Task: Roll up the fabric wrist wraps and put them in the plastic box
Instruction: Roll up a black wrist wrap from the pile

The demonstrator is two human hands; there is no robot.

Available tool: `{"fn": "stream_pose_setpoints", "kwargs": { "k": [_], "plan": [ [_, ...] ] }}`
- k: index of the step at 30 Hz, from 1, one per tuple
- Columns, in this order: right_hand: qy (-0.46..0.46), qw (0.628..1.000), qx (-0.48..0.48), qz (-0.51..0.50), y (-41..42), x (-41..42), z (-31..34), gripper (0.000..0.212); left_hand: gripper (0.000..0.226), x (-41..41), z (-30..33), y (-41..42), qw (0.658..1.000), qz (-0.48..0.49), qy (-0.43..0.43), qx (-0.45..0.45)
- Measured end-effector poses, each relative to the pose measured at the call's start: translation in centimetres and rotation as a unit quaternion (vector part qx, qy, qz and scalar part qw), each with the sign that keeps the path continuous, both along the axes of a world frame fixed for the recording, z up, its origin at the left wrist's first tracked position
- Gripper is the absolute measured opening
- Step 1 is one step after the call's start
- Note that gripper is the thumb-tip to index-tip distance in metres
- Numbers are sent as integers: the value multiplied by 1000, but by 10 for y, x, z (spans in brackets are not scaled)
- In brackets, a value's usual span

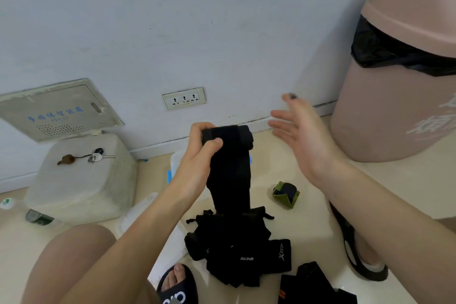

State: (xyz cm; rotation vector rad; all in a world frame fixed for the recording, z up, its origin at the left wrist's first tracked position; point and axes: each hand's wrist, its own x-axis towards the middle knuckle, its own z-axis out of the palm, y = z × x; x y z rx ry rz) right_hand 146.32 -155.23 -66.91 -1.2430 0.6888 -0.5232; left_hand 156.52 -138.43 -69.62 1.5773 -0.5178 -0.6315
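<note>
- i am in the middle of rolling one black wrist wrap; its top end is already wound into a roll and the rest is hanging down toward the pile of black wraps on the floor near my feet.
- my left hand is gripping that rolled end, thumb pressing across the front and fingers curling round the far side.
- my right hand is hanging open to the right of the roll, fingers spread and relaxed, touching nothing; it looks blurred.
- the roll is sitting right in my left hand, and my right hand is near it but apart from it.
- i am judging the next move to be bringing the right hand back onto the roll and winding more of the hanging tail, keeping it tight so the turns are not slipping loose.
- the plastic box is showing only as a clear rim just behind my left hand and the wrap, so i cannot tell what is lying in it.
- a green and black rolled wrap is lying on the floor to the right, below my right hand, not in the box.
- much of the task seems to be remaining, judging by the loose pile.
</note>
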Motion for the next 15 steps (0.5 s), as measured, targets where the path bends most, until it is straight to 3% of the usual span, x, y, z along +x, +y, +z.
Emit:
{"fn": "stream_pose_setpoints", "kwargs": {
  "k": [3, 7, 10, 12, 15],
  "plan": [
    [24, 999, -18, 19, 27, -2, -11, 32, 19, -19, -7, -9, 999, -47, -5, 23],
    [81, 995, 9, 62, 47, 0, -23, 30, 19, -33, -16, -11, 991, -92, 93, 17],
    [61, 994, -2, 85, 39, 2, -16, 27, 27, -21, -12, -10, 995, -80, 62, 2],
    [44, 997, 2, 62, 25, 4, -14, 34, 31, -12, -5, -10, 996, -71, 45, -6],
    [29, 998, 34, -52, 3, 7, -8, 38, 29, 2, -1, -11, 999, -23, 32, -25]
  ]
}}
